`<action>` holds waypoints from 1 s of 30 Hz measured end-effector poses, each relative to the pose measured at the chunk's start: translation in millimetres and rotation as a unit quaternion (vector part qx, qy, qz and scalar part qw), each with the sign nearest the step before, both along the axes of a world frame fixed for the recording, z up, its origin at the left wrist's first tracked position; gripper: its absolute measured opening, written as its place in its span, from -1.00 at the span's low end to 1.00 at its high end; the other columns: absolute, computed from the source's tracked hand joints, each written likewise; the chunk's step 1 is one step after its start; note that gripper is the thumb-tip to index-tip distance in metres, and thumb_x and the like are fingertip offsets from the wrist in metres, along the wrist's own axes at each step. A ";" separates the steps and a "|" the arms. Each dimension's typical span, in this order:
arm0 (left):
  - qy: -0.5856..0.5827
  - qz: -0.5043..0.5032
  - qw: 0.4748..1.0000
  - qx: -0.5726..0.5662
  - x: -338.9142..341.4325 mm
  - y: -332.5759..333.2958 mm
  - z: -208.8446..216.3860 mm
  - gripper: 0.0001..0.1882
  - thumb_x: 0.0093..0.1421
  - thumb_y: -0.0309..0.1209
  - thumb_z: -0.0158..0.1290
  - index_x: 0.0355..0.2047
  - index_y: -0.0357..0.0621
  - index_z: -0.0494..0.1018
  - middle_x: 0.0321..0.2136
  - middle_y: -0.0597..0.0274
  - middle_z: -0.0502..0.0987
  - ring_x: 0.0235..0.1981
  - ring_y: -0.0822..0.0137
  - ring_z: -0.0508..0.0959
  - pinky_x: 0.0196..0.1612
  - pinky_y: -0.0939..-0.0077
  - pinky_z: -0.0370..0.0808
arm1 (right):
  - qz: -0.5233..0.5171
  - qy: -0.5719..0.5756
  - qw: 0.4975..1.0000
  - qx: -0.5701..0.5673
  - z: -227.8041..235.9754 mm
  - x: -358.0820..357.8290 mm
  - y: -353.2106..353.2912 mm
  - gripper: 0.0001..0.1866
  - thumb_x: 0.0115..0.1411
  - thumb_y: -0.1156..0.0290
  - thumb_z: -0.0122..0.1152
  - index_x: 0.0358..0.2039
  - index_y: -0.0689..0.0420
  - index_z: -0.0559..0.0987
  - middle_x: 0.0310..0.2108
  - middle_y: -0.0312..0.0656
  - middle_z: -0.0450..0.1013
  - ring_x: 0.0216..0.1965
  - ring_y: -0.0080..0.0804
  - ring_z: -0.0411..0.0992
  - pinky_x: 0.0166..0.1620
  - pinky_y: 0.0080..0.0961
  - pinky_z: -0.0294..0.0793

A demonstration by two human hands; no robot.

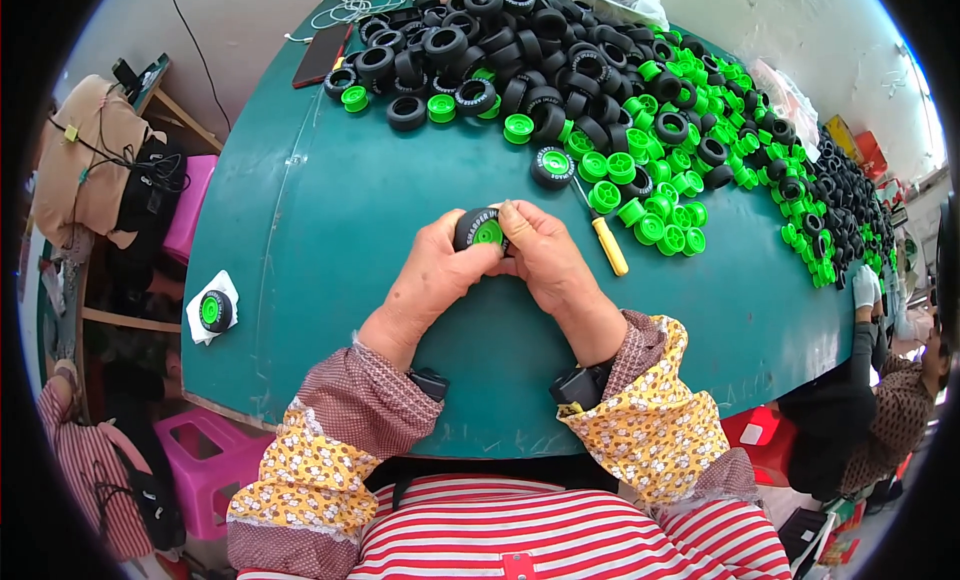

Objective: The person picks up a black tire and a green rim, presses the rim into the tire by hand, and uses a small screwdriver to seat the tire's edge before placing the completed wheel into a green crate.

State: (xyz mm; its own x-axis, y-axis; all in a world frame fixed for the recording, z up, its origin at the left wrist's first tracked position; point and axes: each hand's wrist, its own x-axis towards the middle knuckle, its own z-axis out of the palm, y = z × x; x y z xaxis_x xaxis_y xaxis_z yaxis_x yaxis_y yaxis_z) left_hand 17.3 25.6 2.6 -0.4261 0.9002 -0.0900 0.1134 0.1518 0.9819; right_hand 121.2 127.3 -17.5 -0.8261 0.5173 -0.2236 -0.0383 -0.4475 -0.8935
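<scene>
Between both hands, above the middle of the green table, is a toy wheel with a black tyre around a bright green hub. My left hand grips its left side, the thumb pressed over the hub. My right hand closes on its right side, thumb at the tyre's upper edge. Some fingers are hidden behind the wheel. A yellow-handled screwdriver lies just right of my right hand. Beyond it sits another wheel, tyre and hub joined.
A large heap of black tyres and green hubs spreads over the table's far and right sides. At the left edge a wheel rests on white paper. A red-edged phone lies far left. Another person's gloved hand shows at right.
</scene>
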 end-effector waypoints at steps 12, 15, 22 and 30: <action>-0.228 0.019 0.969 0.094 -11.5 -4.7 -6.7 -0.75 0.07 -0.37 0.07 -0.28 -0.26 0.37 -0.50 0.30 0.44 -0.58 0.54 0.44 -0.52 0.73 0.40 | -0.034 -0.006 0.996 0.077 10.1 4.2 -6.4 -0.73 0.15 0.23 0.09 -0.35 0.20 0.41 -0.51 -0.35 0.36 -0.49 -0.68 0.30 -0.45 -0.72 0.32; -0.186 -0.004 0.979 0.088 -11.8 -4.8 -5.8 -0.75 0.07 -0.38 0.07 -0.27 -0.24 0.36 -0.50 0.30 0.44 -0.57 0.55 0.43 -0.50 0.73 0.41 | -0.031 0.038 0.982 0.180 18.7 3.3 -7.9 -0.71 0.16 0.21 0.07 -0.35 0.23 0.41 -0.52 -0.33 0.38 -0.50 -0.68 0.31 -0.47 -0.71 0.30; -0.152 0.034 0.985 0.076 -9.1 -3.5 -5.6 -0.73 0.07 -0.32 0.09 -0.28 -0.24 0.40 -0.52 0.32 0.44 -0.59 0.56 0.41 -0.54 0.76 0.37 | 0.013 -0.070 0.942 0.329 8.7 5.8 -1.2 -0.68 0.19 0.20 0.02 -0.28 0.24 0.40 -0.58 -0.25 0.40 -0.52 -0.62 0.33 -0.46 -0.65 0.33; -0.212 -0.030 0.975 0.059 -3.5 -2.9 -4.9 -0.75 0.08 -0.35 0.07 -0.30 -0.26 0.38 -0.55 0.31 0.44 -0.60 0.55 0.43 -0.54 0.71 0.42 | -0.069 0.002 0.895 0.440 5.6 4.1 -7.4 -0.69 0.24 0.18 -0.11 -0.31 0.19 0.40 -0.63 -0.20 0.42 -0.58 -0.49 0.40 -0.52 -0.54 0.36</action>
